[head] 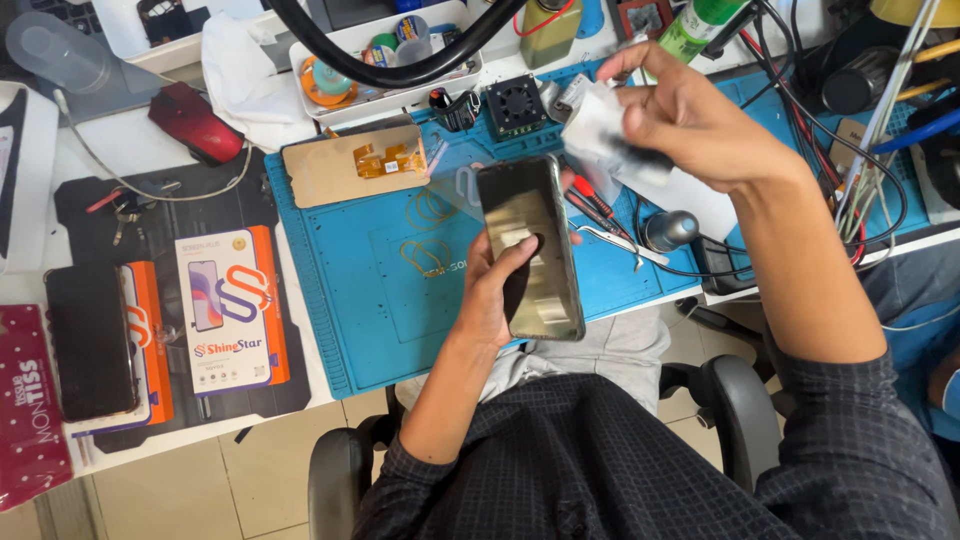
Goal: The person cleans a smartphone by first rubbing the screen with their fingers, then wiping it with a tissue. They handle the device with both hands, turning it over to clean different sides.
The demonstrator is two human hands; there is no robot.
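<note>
My left hand (495, 290) has its grip clenched on the smartphone (530, 250), thumb on its glass, above the blue mat (350, 300). My right hand (690, 120) pinches a white wipe (605, 140). That one-handed grip could let the phone slip onto the counter (100, 160).

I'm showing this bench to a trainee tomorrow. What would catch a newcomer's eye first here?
First, the smartphone with its dark glossy screen, held upright in the left hand at the centre, over the blue work mat. Next, the right hand, raised to the upper right and pinching a crumpled white wipe. At the left edge of the mat lies an orange-and-white box, beside a second dark phone.
</note>
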